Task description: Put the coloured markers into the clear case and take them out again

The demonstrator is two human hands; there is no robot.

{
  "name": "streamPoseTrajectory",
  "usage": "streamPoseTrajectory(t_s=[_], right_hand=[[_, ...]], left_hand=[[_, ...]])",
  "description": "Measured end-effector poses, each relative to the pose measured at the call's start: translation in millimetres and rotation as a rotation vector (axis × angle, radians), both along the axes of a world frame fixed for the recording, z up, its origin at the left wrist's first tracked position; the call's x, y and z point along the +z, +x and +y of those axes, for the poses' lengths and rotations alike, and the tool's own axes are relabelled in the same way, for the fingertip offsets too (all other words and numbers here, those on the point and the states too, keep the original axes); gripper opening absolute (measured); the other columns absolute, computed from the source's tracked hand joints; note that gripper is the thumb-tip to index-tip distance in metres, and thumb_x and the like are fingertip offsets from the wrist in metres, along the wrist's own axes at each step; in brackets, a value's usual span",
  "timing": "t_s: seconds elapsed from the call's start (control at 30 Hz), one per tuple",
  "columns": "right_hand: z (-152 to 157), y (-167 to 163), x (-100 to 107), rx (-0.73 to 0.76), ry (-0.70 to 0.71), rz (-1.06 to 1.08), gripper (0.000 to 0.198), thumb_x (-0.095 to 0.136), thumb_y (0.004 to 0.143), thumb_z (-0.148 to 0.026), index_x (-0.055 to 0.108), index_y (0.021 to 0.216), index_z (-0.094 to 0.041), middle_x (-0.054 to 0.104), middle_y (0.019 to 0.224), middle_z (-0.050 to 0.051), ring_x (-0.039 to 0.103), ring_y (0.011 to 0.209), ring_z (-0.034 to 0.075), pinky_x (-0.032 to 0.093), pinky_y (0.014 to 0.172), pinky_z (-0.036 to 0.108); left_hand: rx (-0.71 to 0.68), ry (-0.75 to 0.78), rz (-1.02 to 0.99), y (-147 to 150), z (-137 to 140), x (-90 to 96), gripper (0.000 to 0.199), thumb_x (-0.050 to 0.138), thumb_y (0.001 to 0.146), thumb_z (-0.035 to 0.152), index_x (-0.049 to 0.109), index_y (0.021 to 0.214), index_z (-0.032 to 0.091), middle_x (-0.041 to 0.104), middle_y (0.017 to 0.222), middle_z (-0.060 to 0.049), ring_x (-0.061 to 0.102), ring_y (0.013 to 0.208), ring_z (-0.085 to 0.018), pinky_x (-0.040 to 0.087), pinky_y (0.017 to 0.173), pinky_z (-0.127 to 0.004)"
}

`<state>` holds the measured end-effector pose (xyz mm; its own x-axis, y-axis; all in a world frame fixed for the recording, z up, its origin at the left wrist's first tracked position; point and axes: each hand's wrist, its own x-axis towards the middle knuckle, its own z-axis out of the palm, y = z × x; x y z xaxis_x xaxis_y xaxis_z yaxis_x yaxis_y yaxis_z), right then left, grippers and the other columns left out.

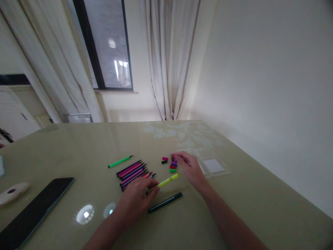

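My left hand (139,196) is closed on a yellow felt-tip pen (166,181), whose capped end points away to the right. Beside that hand lies a row of uncapped felt-tip pens (131,172), mostly purple, pink and dark, partly covered by my fingers. My right hand (189,167) reaches over a small group of loose pen caps (173,166) in blue, red, green and purple. Its fingertips are pinched together at the far end of the group; whatever they grip is too small to make out. A capped dark green pen (165,202) lies in front, between my arms.
An uncapped green pen (120,161) lies apart behind the row. To the right of my right hand is an opened clear plastic case (214,166). A black tablet-like slab (36,211) and a white oval object (13,193) lie at the left. The wall borders the table's right edge.
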<state>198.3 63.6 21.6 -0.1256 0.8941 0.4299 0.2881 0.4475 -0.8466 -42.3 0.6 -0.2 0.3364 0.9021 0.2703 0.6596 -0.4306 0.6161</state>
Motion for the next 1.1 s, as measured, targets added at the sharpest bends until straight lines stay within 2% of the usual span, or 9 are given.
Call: streamPoseTrajectory(t_s=[0.1,0.17,0.3,0.47,0.6,0.73,0.9,1.03,1.1], right_hand=[[9.3,7.4,-13.4,-0.158,0.104,-0.182,0.026,0.056,0.101,-0.036,0.077,0.103,-0.02,0.075,0.098,0.009,0.069,0.092,0.022,0.054,0.082,0.035],[11.7,8.0,-20.4,-0.196,0.163,-0.371,0.024,0.056,0.101,-0.029,0.078,0.102,-0.02,0.072,0.101,0.01,0.065,0.097,0.024,0.052,0.088,0.038],[9.5,-0.9,-26.3,-0.158,0.18,-0.658,0.024,0.057,0.1,-0.023,0.076,0.115,-0.022,0.067,0.123,0.012,0.059,0.113,0.027,0.045,0.099,0.042],[6.6,-11.9,-26.3,-0.111,0.168,-0.834,0.032,0.058,0.101,-0.027,0.068,0.132,-0.032,0.057,0.146,0.008,0.049,0.129,0.029,0.037,0.105,0.046],[4.9,-13.1,-25.2,-0.084,0.17,-0.838,0.024,0.061,0.1,-0.027,0.072,0.121,-0.03,0.059,0.143,0.006,0.048,0.129,0.027,0.036,0.105,0.044],[1.8,-14.7,-24.2,-0.072,0.177,-0.814,0.016,0.062,0.099,-0.028,0.073,0.111,-0.027,0.062,0.139,0.006,0.049,0.128,0.027,0.034,0.104,0.043],[2.9,-8.4,-16.6,-0.11,0.175,-0.756,0.015,0.061,0.099,-0.023,0.073,0.108,-0.025,0.065,0.132,0.007,0.053,0.122,0.027,0.035,0.101,0.042],[5.7,8.2,-5.6,-0.099,0.093,-0.664,0.006,0.07,0.093,-0.021,0.074,0.091,-0.023,0.071,0.11,0.005,0.059,0.107,0.025,0.038,0.093,0.039],[5.6,14.0,-2.6,-0.052,0.069,-0.644,0.003,0.076,0.088,-0.021,0.075,0.086,-0.023,0.071,0.108,0.004,0.06,0.106,0.024,0.039,0.092,0.038]], left_hand=[[-0.045,-0.034,0.089,3.4,-3.5,-4.6,0.014,0.062,0.094,0.035,0.075,0.097,0.028,0.076,0.091,-0.002,0.069,0.088,-0.022,0.051,0.08,-0.033],[-0.085,-0.053,0.109,4.2,-4.6,-3.7,0.015,0.061,0.095,0.035,0.074,0.094,0.028,0.074,0.092,-0.003,0.067,0.09,-0.022,0.049,0.081,-0.033],[-0.149,-0.112,0.11,5.8,-7.4,3.6,0.015,0.061,0.094,0.034,0.072,0.094,0.025,0.07,0.097,-0.004,0.064,0.091,-0.02,0.047,0.079,-0.03],[-0.173,-0.2,0.127,10.6,-13.5,8.2,0.016,0.072,0.084,0.035,0.069,0.096,0.024,0.065,0.102,-0.003,0.06,0.093,-0.02,0.044,0.077,-0.029],[-0.17,-0.219,0.131,14.9,-17.7,6.4,0.017,0.074,0.081,0.034,0.068,0.093,0.024,0.065,0.1,-0.002,0.059,0.091,-0.02,0.042,0.076,-0.028],[-0.153,-0.208,0.074,10.5,-11.1,6.5,0.025,0.073,0.084,0.043,0.071,0.1,0.024,0.067,0.099,-0.003,0.061,0.089,-0.02,0.044,0.077,-0.028],[0.087,-0.096,0.025,-14.8,11.8,10.6,0.033,0.049,0.098,0.046,0.071,0.094,0.022,0.07,0.088,-0.004,0.062,0.078,-0.02,0.044,0.073,-0.03],[0.202,-0.064,0.118,-31.3,20.4,7.3,0.031,0.054,0.094,0.048,0.071,0.091,0.022,0.071,0.096,-0.006,0.063,0.088,-0.024,0.043,0.077,-0.033],[0.219,-0.061,0.165,-34.0,20.4,4.6,0.027,0.058,0.092,0.046,0.07,0.09,0.023,0.07,0.099,-0.006,0.063,0.093,-0.026,0.043,0.079,-0.033]])
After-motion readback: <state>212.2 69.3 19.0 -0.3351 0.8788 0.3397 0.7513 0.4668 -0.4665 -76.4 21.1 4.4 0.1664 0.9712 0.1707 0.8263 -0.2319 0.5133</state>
